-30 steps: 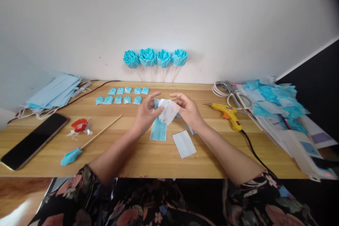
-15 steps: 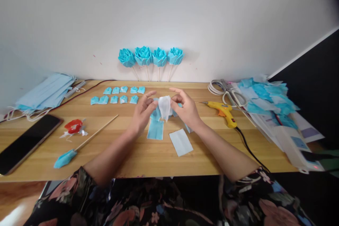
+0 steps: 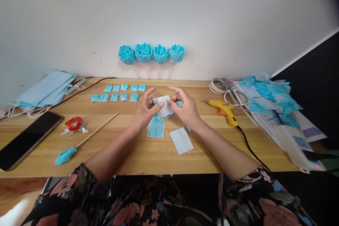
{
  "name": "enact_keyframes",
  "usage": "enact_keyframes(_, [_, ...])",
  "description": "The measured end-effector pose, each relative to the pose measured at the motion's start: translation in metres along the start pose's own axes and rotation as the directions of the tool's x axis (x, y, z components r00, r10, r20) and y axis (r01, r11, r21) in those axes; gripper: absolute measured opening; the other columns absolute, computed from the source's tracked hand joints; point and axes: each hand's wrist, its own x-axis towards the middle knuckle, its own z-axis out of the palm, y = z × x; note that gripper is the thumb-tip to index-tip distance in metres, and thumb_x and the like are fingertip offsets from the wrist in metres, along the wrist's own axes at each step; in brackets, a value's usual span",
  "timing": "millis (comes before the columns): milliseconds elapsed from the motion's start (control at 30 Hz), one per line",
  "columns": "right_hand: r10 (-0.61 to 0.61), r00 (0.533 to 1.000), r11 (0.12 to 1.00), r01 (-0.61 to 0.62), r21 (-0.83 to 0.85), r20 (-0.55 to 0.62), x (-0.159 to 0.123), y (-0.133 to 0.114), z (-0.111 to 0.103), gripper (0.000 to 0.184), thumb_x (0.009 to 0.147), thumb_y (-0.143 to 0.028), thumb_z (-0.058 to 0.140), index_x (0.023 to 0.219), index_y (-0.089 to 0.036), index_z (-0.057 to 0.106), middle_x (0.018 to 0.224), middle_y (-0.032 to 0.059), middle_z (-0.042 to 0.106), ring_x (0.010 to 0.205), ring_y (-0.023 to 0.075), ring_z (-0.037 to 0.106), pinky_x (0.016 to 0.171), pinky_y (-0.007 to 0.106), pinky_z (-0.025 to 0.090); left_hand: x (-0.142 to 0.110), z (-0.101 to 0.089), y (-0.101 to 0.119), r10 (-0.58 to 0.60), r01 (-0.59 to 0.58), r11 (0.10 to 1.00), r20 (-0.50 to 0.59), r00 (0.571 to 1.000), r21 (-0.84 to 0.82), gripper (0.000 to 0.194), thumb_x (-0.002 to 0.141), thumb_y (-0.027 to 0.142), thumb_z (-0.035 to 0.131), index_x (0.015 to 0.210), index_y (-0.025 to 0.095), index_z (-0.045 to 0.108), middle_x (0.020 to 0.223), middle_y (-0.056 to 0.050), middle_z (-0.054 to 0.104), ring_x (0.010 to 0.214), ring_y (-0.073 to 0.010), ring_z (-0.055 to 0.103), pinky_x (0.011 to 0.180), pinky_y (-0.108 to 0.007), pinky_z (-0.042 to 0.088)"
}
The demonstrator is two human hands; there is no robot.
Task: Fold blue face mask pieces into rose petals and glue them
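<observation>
Between both hands, above the middle of the table, is a white piece of mask fabric [image 3: 164, 108]. My left hand [image 3: 147, 108] pinches its left side, with the thumb lying across the front and the index finger raised. On the other side my right hand [image 3: 184, 108] pinches the fabric's right edge between thumb and fingers. Underneath lie blue fabric pieces, one a blue rectangle [image 3: 155, 128]. Closer to me, a pale fabric rectangle [image 3: 181, 140] rests flat on the wood. Fingers partly hide the pieces behind the held one.
Folded blue petals [image 3: 114, 97] sit in two rows. Several blue fabric flowers [image 3: 143, 53] on sticks lean on the wall. A yellow glue gun [image 3: 224, 108], scissors [image 3: 233, 95] and fabric scraps [image 3: 267, 93] are right; masks [image 3: 47, 88], a phone [image 3: 28, 141] and a bud-tipped stick [image 3: 66, 155] left.
The white fabric, narrow and gathered before, is now spread wider and flatter between my hands. My left thumb has moved onto its front. The view has shifted slightly.
</observation>
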Motion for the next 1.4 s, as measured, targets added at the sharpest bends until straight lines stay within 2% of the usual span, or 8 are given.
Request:
enact_keyframes(167, [0.010, 0.997, 0.998, -0.015, 0.065, 0.071, 0.000, 0.001, -0.002, 0.041, 0.088, -0.027, 0.059, 0.129, -0.023, 0.061, 0.080, -0.0021, 0.070, 0.070, 0.0133, 0.062, 0.072, 0.029, 0.049, 0.003, -0.003, -0.003, -0.025, 0.022, 0.998, -0.044, 0.999, -0.050, 0.061, 0.077, 0.025, 0.075, 0.132, 0.021, 0.050, 0.077, 0.001, 0.064, 0.066, -0.0139, 0.061, 0.062, -0.026, 0.049])
enact_keyframes(367, [0.150, 0.985, 0.954, -0.168, 0.248, 0.090, 0.003, 0.007, -0.007, 0.038, 0.092, -0.040, 0.053, 0.125, -0.023, 0.065, 0.093, 0.0035, 0.074, 0.075, 0.0156, 0.064, 0.062, 0.027, 0.048, 0.004, -0.003, -0.004, 0.004, -0.006, 0.997, -0.039, 0.999, -0.071, 0.064, 0.076, 0.022, 0.074, 0.134, 0.023, 0.046, 0.076, 0.002, 0.061, 0.065, -0.0138, 0.061, 0.058, -0.025, 0.047])
enact_keyframes(567, [0.140, 0.980, 0.960, -0.169, 0.225, 0.139, 0.003, 0.006, -0.004, 0.023, 0.086, -0.040, 0.061, 0.085, -0.019, 0.070, 0.078, 0.0011, 0.068, 0.071, 0.0135, 0.060, 0.061, 0.024, 0.045, 0.003, 0.001, -0.005, 0.048, -0.049, 0.998, -0.018, 0.999, -0.050, 0.065, 0.075, 0.020, 0.073, 0.134, 0.022, 0.046, 0.073, 0.003, 0.061, 0.064, -0.0123, 0.058, 0.057, -0.023, 0.045])
enact_keyframes(767, [0.189, 0.976, 0.931, -0.214, 0.295, 0.112, 0.002, 0.010, -0.002, 0.024, 0.086, -0.041, 0.061, 0.081, -0.019, 0.067, 0.069, -0.0020, 0.061, 0.059, 0.0108, 0.051, 0.053, 0.022, 0.040, 0.003, 0.000, -0.007, 0.057, -0.059, 0.998, -0.038, 0.998, -0.035, 0.063, 0.076, 0.022, 0.074, 0.133, 0.022, 0.048, 0.067, 0.006, 0.055, 0.060, -0.0106, 0.053, 0.056, -0.022, 0.040])
enact_keyframes(867, [0.188, 0.976, 0.930, -0.212, 0.299, 0.109, 0.003, 0.010, -0.002, 0.025, 0.087, -0.041, 0.060, 0.078, -0.019, 0.067, 0.069, -0.0017, 0.061, 0.063, 0.0113, 0.053, 0.057, 0.023, 0.041, 0.003, -0.001, -0.006, 0.054, -0.056, 0.997, -0.048, 0.997, -0.044, 0.061, 0.077, 0.022, 0.073, 0.133, 0.022, 0.048, 0.068, 0.005, 0.055, 0.063, -0.0116, 0.054, 0.058, -0.023, 0.041])
enact_keyframes(1067, [0.184, 0.972, 0.918, -0.223, 0.329, 0.146, 0.004, 0.009, -0.001, 0.034, 0.092, -0.047, 0.054, 0.088, -0.019, 0.073, 0.083, 0.0029, 0.070, 0.080, 0.0152, 0.063, 0.076, 0.029, 0.049, 0.002, -0.002, -0.004, 0.045, -0.047, 0.998, -0.044, 0.998, -0.045, 0.060, 0.078, 0.023, 0.071, 0.133, 0.023, 0.048, 0.070, 0.004, 0.057, 0.064, -0.0128, 0.056, 0.060, -0.025, 0.043])
enact_keyframes(1267, [0.220, 0.973, 0.914, -0.231, 0.333, 0.073, 0.005, 0.012, -0.003, 0.036, 0.092, -0.047, 0.056, 0.113, -0.021, 0.070, 0.084, 0.0020, 0.070, 0.083, 0.0151, 0.064, 0.078, 0.029, 0.050, 0.001, -0.001, -0.003, 0.057, -0.059, 0.998, -0.068, 0.996, -0.035, 0.059, 0.078, 0.022, 0.072, 0.132, 0.023, 0.050, 0.065, 0.006, 0.052, 0.060, -0.0122, 0.052, 0.056, -0.025, 0.040])
enact_keyframes(1400, [0.218, 0.969, 0.899, -0.245, 0.364, 0.112, 0.006, 0.012, -0.004, 0.041, 0.088, -0.046, 0.062, 0.120, -0.022, 0.067, 0.092, 0.0031, 0.070, 0.083, 0.0151, 0.063, 0.073, 0.029, 0.051, 0.001, 0.000, -0.004, 0.065, -0.067, 0.997, -0.061, 0.996, -0.028, 0.061, 0.077, 0.022, 0.072, 0.133, 0.022, 0.049, 0.067, 0.004, 0.055, 0.061, -0.0123, 0.053, 0.056, -0.025, 0.040])
